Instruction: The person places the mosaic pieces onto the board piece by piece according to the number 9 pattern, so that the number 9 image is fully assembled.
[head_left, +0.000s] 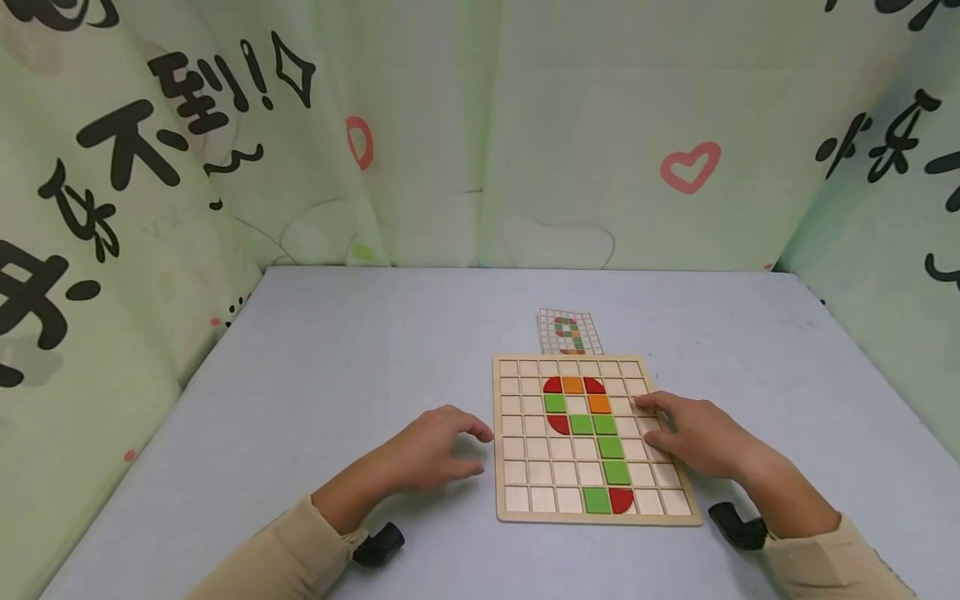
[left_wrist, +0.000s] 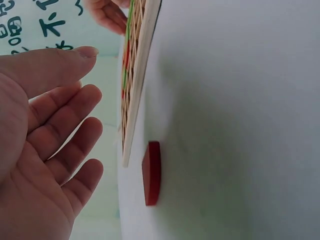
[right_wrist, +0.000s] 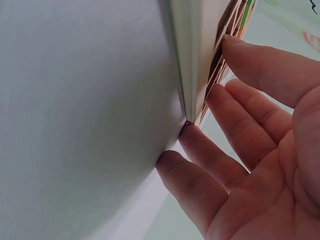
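A wooden grid board (head_left: 597, 522) lies on the table in the head view. Green squares (head_left: 611, 447), orange squares (head_left: 572, 385) and red rounded-corner tiles (head_left: 621, 500) sit in some of its cells. My left hand (head_left: 438, 448) is beside the board's left edge, fingers loosely bent and holding nothing. A loose red piece (left_wrist: 152, 174) lies on the table near that hand in the left wrist view; the hand hides it from the head view. My right hand (head_left: 705, 435) rests at the board's right edge, its thumb (right_wrist: 265, 60) and fingertips touching the frame and grid.
Just behind the board lies a pattern card (head_left: 549, 333) showing a small coloured grid, its lower part hidden by the board. A pale table (head_left: 337, 350) spreads around them. Light green printed curtains (head_left: 570, 125) hang along the back and both sides.
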